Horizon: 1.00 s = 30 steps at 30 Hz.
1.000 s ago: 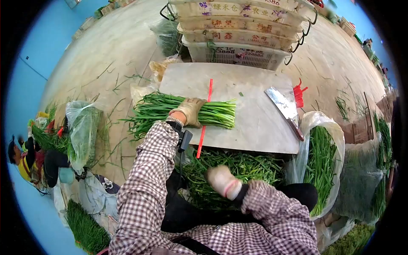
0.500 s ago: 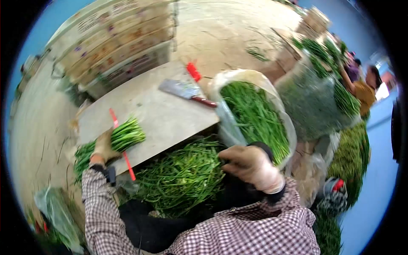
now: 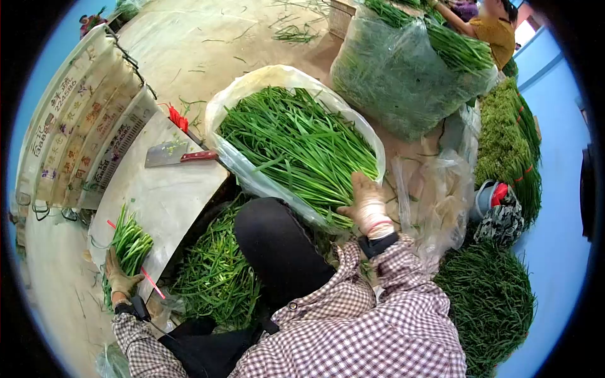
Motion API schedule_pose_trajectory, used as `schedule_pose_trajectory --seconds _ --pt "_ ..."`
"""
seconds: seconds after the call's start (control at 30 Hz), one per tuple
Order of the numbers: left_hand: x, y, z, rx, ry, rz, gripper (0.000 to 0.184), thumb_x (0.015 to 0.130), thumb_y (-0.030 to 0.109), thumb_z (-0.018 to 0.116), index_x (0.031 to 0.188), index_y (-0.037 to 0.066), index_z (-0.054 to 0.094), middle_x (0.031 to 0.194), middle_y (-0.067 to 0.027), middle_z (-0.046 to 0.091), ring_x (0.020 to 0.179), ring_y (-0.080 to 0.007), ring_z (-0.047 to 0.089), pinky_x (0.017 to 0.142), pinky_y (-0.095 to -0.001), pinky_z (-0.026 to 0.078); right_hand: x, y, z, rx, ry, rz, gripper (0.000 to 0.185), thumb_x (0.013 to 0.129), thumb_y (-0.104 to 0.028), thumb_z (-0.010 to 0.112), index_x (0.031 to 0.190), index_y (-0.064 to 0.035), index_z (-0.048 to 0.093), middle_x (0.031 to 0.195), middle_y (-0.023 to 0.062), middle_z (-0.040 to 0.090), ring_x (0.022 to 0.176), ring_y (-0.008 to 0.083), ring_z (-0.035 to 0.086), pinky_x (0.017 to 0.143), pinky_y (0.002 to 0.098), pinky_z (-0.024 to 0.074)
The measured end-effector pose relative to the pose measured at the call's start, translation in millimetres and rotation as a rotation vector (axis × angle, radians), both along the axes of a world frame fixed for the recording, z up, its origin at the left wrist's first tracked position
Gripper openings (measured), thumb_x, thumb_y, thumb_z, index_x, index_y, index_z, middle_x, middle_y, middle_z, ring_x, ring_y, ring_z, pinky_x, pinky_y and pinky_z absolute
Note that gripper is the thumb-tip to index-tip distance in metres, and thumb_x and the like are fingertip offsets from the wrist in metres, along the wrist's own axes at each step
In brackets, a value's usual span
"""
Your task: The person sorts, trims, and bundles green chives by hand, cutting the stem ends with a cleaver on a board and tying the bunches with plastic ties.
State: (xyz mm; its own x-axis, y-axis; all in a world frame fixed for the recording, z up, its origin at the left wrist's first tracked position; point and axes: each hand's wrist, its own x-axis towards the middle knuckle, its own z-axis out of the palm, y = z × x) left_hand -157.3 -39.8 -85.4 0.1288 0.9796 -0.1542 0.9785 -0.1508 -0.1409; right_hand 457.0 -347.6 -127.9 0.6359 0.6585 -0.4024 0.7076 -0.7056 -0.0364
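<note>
My gloved left hand (image 3: 121,276) is closed around a small bunch of garlic chives (image 3: 133,244) at the near left end of the grey board (image 3: 170,192). Under the bunch lies a red tie strip (image 3: 151,281), its ends sticking out on both sides. My right hand (image 3: 368,205), also gloved, has thumb and fingers apart at the pale stem ends of loose garlic chives (image 3: 296,145). These fill a white plastic bag (image 3: 274,75) in front of me. Some right fingertips are partly hidden among the stems.
On the board lies a cleaver (image 3: 165,154), with red strips (image 3: 178,117) at its far corner. Stacked crates (image 3: 75,132) stand left. Cut leaves (image 3: 217,271) lie below the board. Another person (image 3: 491,31) works behind a large full bag (image 3: 403,75). More greens (image 3: 485,302) are piled right.
My view has swung right. My right hand has moved from above my lap to the stems in the white bag, its fingers spreading. My left hand remains on the bunch.
</note>
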Motion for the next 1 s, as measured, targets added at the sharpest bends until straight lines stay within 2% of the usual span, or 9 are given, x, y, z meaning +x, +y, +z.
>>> schedule_pose_trajectory --seconds 0.1,0.23,0.37,0.5,0.53,0.63,0.7,0.9,1.0 --pt "-8.9 25.8 -7.9 0.202 0.065 -0.054 0.137 0.047 0.027 0.094 0.157 0.02 0.012 0.16 -0.0098 0.019 0.146 -0.0286 0.021 0.12 -0.041 0.021 -12.3 -1.3 -31.2 0.063 -0.161 -0.008 0.111 0.069 -0.05 0.081 0.152 -0.0033 0.023 0.154 0.018 0.032 0.139 0.0317 0.035 0.116 0.0396 0.0263" --pt "95.7 17.0 51.1 0.369 -0.336 -0.408 0.113 0.058 0.018 0.09 0.152 0.01 0.027 0.154 -0.0126 0.032 0.142 -0.0292 0.03 0.118 -0.0397 0.023 -16.6 14.8 -44.9 -0.071 -0.007 -0.087 0.101 0.068 -0.046 0.082 0.146 -0.0063 0.032 0.134 0.0149 0.052 0.121 0.0285 0.054 0.098 0.0392 0.0449" --pt "243.1 -17.6 91.4 0.236 -0.675 -0.701 0.095 0.059 0.011 0.087 0.143 0.006 0.042 0.144 -0.014 0.046 0.135 -0.0301 0.042 0.114 -0.04 0.032 -10.5 -5.0 -54.3 0.123 -0.194 0.038 0.083 0.068 -0.044 0.083 0.131 -0.0082 0.042 0.11 0.0101 0.061 0.101 0.028 0.062 0.083 0.0375 0.0509" --pt "391.3 -79.9 102.7 -0.139 -0.795 -0.993 0.085 0.065 0.017 0.086 0.14 0.01 0.047 0.14 -0.0129 0.051 0.13 -0.0298 0.048 0.109 -0.0402 0.039 -24.9 13.1 -71.0 -0.133 -0.162 0.092 0.096 0.076 -0.041 0.076 0.151 -0.0099 0.026 0.113 0.013 0.061 0.093 0.0254 0.066 0.074 0.038 0.0532" --pt "422.1 -96.4 95.7 -0.204 -0.734 -0.987 0.081 0.068 0.02 0.085 0.14 0.011 0.048 0.138 -0.0131 0.053 0.127 -0.0307 0.05 0.107 -0.0398 0.041 -21.8 12.6 -84.8 -0.062 -0.121 0.069 0.078 0.087 -0.011 0.064 0.153 -0.0111 0.023 0.106 0.0115 0.065 0.088 0.0245 0.067 0.068 0.0445 0.0533" --pt "487.9 -137.7 61.3 -0.498 -0.582 -0.93 0.072 0.075 0.024 0.077 0.14 0.013 0.048 0.133 -0.0155 0.056 0.123 -0.0333 0.054 0.104 -0.0382 0.044 0.4 13.9 -57.7 -0.009 0.155 -0.007 0.081 0.086 -0.013 0.064 0.154 -0.0116 0.019 0.106 0.0156 0.066 0.086 0.0286 0.068 0.071 0.0441 0.0558" --pt "506.0 -166.4 50.6 -0.65 -0.384 -0.76 0.072 0.076 0.018 0.073 0.142 0.013 0.044 0.137 -0.0151 0.052 0.125 -0.0333 0.052 0.104 -0.0376 0.044 26.5 21.5 -39.9 0.1 0.382 -0.051 0.088 0.077 -0.02 0.074 0.151 -0.0072 0.028 0.123 0.0242 0.062 0.111 0.0336 0.063 0.094 0.0401 0.0506" --pt "502.5 -178.3 -21.1 -0.205 -0.242 -0.933 0.102 0.069 0.028 0.082 0.153 0.018 0.024 0.157 -0.0115 0.025 0.145 -0.0296 0.025 0.118 -0.0443 0.02 92.7 47.7 -16.1 -0.096 0.541 0.202 0.101 0.074 -0.041 0.078 0.146 0.0094 0.028 0.127 0.022 0.061 0.112 0.0305 0.061 0.093 0.0376 0.05" --pt "514.6 -168.9 -39.9 -0.079 -0.237 -1.179 0.105 0.069 0.035 0.082 0.154 0.019 0.021 0.159 -0.0095 0.021 0.146 -0.0276 0.022 0.12 -0.0439 0.015 74.2 53.4 7.3 -0.132 0.498 0.29 0.084 0.074 -0.036 0.077 0.14 0.0019 0.042 0.109 0.0214 0.067 0.098 0.0282 0.065 0.083 0.0406 0.0526"
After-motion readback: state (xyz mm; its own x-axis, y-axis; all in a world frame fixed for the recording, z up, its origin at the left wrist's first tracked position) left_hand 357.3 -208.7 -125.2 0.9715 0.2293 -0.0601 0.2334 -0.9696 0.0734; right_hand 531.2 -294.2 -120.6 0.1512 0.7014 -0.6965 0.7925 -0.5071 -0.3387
